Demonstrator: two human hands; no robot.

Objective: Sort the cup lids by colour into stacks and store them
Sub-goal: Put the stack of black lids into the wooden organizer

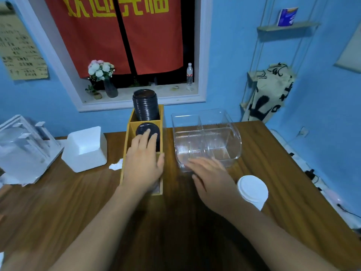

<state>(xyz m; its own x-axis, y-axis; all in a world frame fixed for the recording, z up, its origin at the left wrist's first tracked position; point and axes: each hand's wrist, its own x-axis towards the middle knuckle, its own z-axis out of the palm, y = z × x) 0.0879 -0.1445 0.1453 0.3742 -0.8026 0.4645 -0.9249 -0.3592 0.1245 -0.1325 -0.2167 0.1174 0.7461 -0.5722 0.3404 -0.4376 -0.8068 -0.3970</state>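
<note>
Wooden table (pixel 273 145): white lids (pixel 253 187) beside right hand (pixel 211 178).

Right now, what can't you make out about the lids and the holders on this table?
- Head view: the left hand covers the yellow holder's near compartment.
- The black lids' count: ridges too fine.
- The right hand is motion-blurred.
- The white lids' stack depth is hidden.

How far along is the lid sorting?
Mostly done, it seems: tall black lid stack fills the yellow wooden organiser's back slot. In hand: left hand rests on the shorter black stack. Left: white lid stack waits on the table beside the right hand.
</note>
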